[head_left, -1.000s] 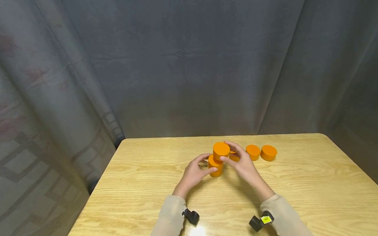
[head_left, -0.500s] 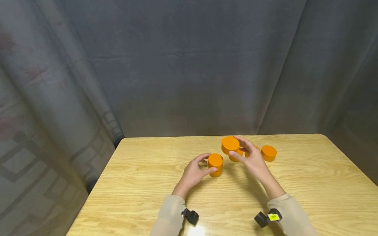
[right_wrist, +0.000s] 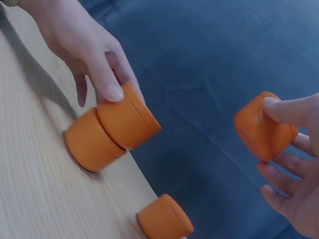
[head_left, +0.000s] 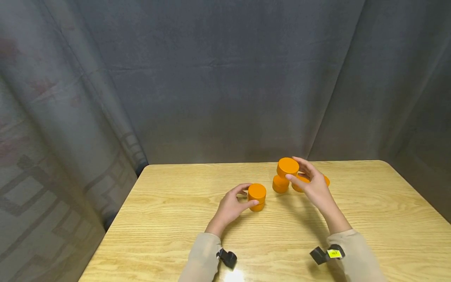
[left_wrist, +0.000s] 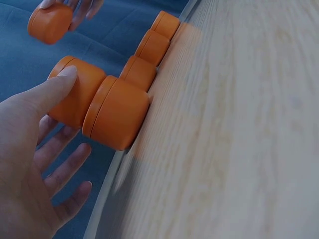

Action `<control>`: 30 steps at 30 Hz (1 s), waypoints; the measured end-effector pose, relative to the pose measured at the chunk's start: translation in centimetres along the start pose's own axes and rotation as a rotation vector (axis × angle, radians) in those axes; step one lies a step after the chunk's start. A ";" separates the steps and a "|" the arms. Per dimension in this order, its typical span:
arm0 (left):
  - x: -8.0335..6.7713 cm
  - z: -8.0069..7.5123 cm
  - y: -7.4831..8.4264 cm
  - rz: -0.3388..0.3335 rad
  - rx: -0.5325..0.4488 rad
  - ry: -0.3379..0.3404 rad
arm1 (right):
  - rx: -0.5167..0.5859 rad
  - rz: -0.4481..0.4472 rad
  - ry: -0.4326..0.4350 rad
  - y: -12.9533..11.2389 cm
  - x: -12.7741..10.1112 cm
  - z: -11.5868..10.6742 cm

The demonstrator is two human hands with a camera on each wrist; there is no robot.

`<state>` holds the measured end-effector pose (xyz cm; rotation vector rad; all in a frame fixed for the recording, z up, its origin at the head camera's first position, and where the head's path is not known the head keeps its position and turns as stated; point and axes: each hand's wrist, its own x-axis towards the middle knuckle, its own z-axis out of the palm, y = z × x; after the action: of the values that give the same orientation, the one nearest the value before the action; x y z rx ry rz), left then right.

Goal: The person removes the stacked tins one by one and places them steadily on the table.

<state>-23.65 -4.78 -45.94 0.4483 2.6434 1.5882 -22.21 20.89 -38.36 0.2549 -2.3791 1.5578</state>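
Observation:
Two round orange lidded jars stand one on the other in the middle of the table; my left hand (head_left: pixel 230 205) grips the upper jar (head_left: pixel 257 191) between thumb and fingers. Under it the lower jar (left_wrist: pixel 117 113) rests on the wood, in line with the upper one. My right hand (head_left: pixel 313 186) pinches another orange jar (head_left: pixel 287 167) in the air, to the right of the stack and above the row at the back. In the right wrist view this raised jar (right_wrist: pixel 261 127) sits between thumb and fingertips, apart from everything else.
A row of orange jars stands toward the back right: the left one (head_left: pixel 280 184), the middle one (head_left: pixel 299 183) and the right one (head_left: pixel 327 180), the latter two partly behind my right hand. The wooden table (head_left: pixel 169 227) ends before a grey curtain (head_left: pixel 218 98).
My right hand has lifted a jar off the top of the stack and carried it right and back. My left hand has stayed at the stack.

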 end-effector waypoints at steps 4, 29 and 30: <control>-0.1 0.1 -0.1 0.004 0.000 0.001 | -0.014 -0.011 0.031 0.1 0.0 -0.9; -0.2 0.1 0.2 0.005 0.008 0.003 | -0.047 0.026 0.173 2.8 0.4 -6.1; -0.2 0.1 0.2 0.005 0.007 0.003 | -0.047 0.030 0.177 2.8 0.4 -6.2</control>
<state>-23.35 -4.66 -45.81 0.4532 2.6532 1.5820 -22.55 27.74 -38.35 0.0682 -2.2882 1.4696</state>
